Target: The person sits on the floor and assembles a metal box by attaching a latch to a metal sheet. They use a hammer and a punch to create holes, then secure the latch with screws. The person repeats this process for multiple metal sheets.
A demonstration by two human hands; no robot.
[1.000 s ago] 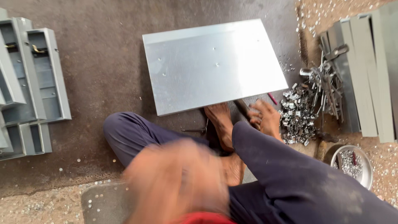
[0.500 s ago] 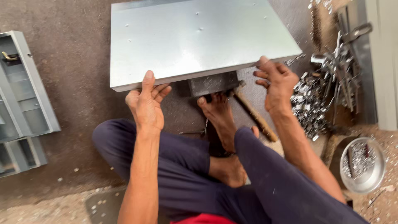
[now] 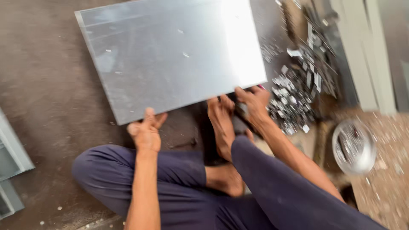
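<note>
A large flat grey metal sheet (image 3: 170, 55) fills the upper middle of the head view, tilted with its near edge raised off the dark floor. My left hand (image 3: 145, 132) grips the near left edge of the sheet. At the near right corner, my right hand (image 3: 254, 104) holds the same edge. I sit on the floor in dark trousers with crossed legs, and a bare foot (image 3: 221, 123) rests between my two hands under the sheet's edge.
A heap of small shiny metal parts (image 3: 296, 98) lies to the right of the sheet. A round metal bowl (image 3: 353, 147) with small pieces stands at the lower right. Grey metal channel boxes (image 3: 10, 157) lie at the left edge, pale panels (image 3: 370, 51) at the upper right.
Both hands have come forward and taken hold of the sheet's near edge. The sheet has since shifted and turned, with its left side swung nearer and lower in view.
</note>
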